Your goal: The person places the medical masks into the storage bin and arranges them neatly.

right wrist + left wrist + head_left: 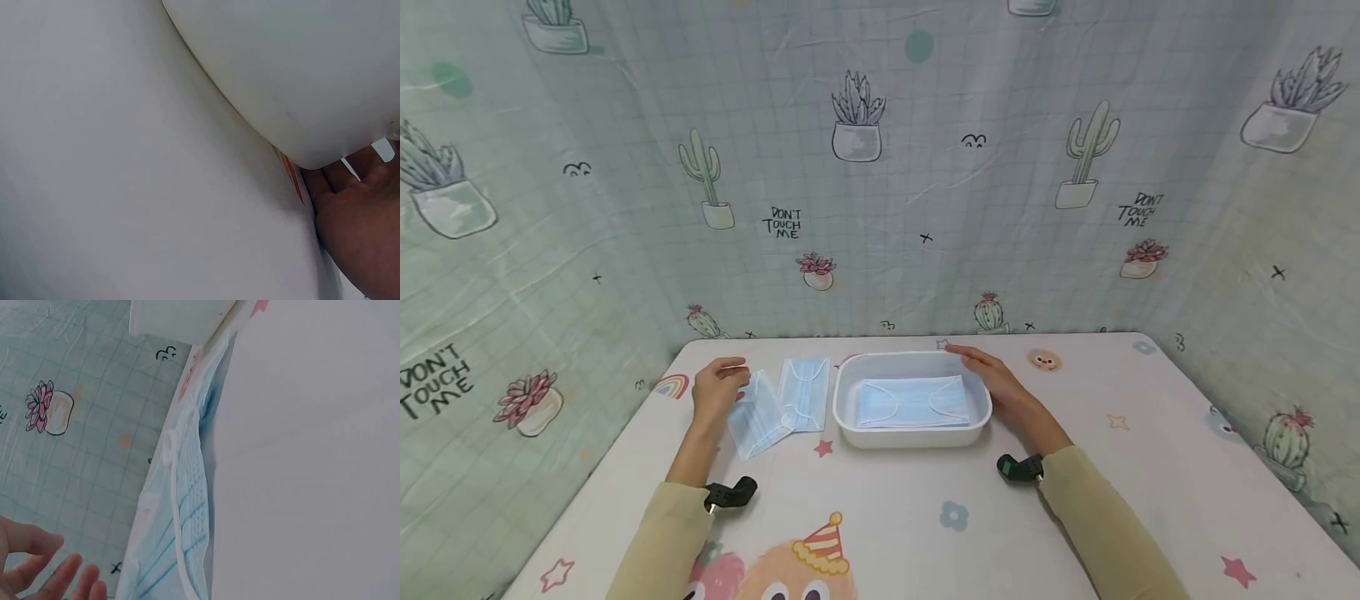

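A white plastic basin [912, 438] stands on the table with a blue face mask [913, 402] lying flat inside. To its left are two more blue masks, an upright one [805, 398] and a slanted one [760, 423] whose edges overlap or meet. My left hand [720, 390] hovers at the slanted mask's left side, fingers loosely bent; in the left wrist view its fingers [53, 575] hold nothing. Along the basin's right end lies my right hand [1000, 385], fingers stretched against the outer wall toward the back corner. The right wrist view shows part of that hand [365, 212] beside the basin wall, some fingertips hidden.
The white tabletop [895, 517] carries printed stars, flowers and cartoon faces. A grid-patterned curtain [880, 208] with cactus drawings rises behind the table and at both sides. Black wrist cameras sit on both forearms, the left one [732, 492] close to the slanted mask.
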Demonstrator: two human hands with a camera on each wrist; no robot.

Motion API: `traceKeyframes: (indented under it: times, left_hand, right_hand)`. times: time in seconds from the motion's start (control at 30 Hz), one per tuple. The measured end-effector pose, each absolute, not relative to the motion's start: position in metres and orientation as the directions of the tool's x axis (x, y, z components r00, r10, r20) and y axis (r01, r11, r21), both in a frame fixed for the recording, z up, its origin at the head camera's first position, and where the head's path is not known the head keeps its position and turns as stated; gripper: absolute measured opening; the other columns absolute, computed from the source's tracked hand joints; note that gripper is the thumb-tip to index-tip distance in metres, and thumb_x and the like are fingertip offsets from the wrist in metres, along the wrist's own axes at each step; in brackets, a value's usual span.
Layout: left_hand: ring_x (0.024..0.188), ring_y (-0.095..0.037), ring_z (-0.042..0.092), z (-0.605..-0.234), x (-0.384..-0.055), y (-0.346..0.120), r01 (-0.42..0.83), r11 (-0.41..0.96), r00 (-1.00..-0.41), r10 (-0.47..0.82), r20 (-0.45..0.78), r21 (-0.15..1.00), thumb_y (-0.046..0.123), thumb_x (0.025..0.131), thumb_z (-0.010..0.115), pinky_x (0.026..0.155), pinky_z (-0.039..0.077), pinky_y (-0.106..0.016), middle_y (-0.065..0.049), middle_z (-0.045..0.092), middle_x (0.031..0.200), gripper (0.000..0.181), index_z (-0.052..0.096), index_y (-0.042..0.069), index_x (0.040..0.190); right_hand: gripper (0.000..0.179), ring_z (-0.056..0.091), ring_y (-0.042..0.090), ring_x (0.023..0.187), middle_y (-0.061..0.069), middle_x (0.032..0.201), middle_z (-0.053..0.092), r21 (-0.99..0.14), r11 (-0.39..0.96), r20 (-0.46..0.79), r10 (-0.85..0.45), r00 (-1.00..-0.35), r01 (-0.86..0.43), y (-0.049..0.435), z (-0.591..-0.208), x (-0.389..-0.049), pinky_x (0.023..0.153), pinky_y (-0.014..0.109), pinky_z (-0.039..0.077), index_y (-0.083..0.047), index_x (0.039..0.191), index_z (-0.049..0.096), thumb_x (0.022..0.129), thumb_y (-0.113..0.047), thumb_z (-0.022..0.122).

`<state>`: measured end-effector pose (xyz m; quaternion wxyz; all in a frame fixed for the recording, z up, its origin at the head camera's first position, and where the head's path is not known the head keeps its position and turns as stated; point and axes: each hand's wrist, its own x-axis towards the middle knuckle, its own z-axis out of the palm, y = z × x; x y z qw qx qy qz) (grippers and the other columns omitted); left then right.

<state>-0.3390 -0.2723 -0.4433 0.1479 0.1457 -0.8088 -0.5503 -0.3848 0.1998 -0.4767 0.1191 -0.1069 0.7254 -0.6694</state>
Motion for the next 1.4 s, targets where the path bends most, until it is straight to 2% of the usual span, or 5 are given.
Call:
traceKeyframes:
  times: [0.27,0.63,0.77,0.97,1.4]
  left_hand:
    - [0.071,0.005,0.059,-0.448,-0.338,-0.290,-0.097,0.399,-0.840,-0.524,0.140,0.912,0.011,0.094,0.068,0.061,0.048,-0.011,-0.020,0.073,0.123,0.035,0.068,0.003,0.128]
    - [0.106,-0.035,0.065,-0.458,-0.326,-0.306,-0.215,0.435,-0.835,-0.546,0.066,0.875,0.012,0.093,0.066,0.070,0.048,-0.024,-0.026,0.064,0.135,0.046,0.061,0.001,0.138]
    - [0.115,-0.042,0.062,-0.459,-0.324,-0.308,-0.240,0.451,-0.852,-0.522,0.036,0.859,0.009,0.091,0.067,0.082,0.054,-0.039,-0.030,0.059,0.137,0.052,0.057,-0.002,0.141]
    - [0.124,-0.048,0.054,-0.462,-0.326,-0.309,-0.259,0.495,-0.883,-0.469,0.004,0.830,0.006,0.087,0.071,0.103,0.046,-0.059,-0.032,0.055,0.141,0.059,0.053,-0.002,0.143]
    - [0.114,-0.049,0.060,-0.468,-0.334,-0.307,-0.258,0.588,-0.889,-0.455,0.050,0.766,0.002,0.087,0.071,0.092,0.049,-0.059,-0.032,0.061,0.131,0.058,0.052,-0.002,0.142]
  right_hand:
    - [0.044,0.025,0.029,0.159,0.000,0.171,0.030,-0.998,0.060,-0.016,-0.326,-0.945,-0.004,0.201,-0.478,-0.385,0.127,0.054,0.025,-0.023,0.156,0.048,0.113,-0.028,0.039]
    - [0.045,0.026,0.031,0.159,0.002,0.170,0.031,-0.996,0.085,-0.009,-0.329,-0.944,-0.020,0.198,-0.480,-0.381,0.126,0.055,0.028,-0.022,0.157,0.046,0.113,-0.029,0.038]
    - [0.044,0.025,0.031,0.159,0.001,0.171,0.030,-0.996,0.081,-0.004,-0.329,-0.944,-0.024,0.198,-0.480,-0.381,0.127,0.055,0.027,-0.023,0.156,0.047,0.113,-0.029,0.039]
    - [0.044,0.026,0.032,0.159,0.001,0.171,0.030,-0.998,0.059,-0.003,-0.334,-0.943,-0.018,0.199,-0.478,-0.382,0.126,0.056,0.027,-0.023,0.156,0.047,0.113,-0.027,0.039]
    - [0.044,0.023,0.030,0.160,0.001,0.171,0.030,-0.997,0.064,0.014,-0.332,-0.943,-0.038,0.200,-0.478,-0.383,0.128,0.055,0.022,-0.021,0.156,0.047,0.113,-0.027,0.040]
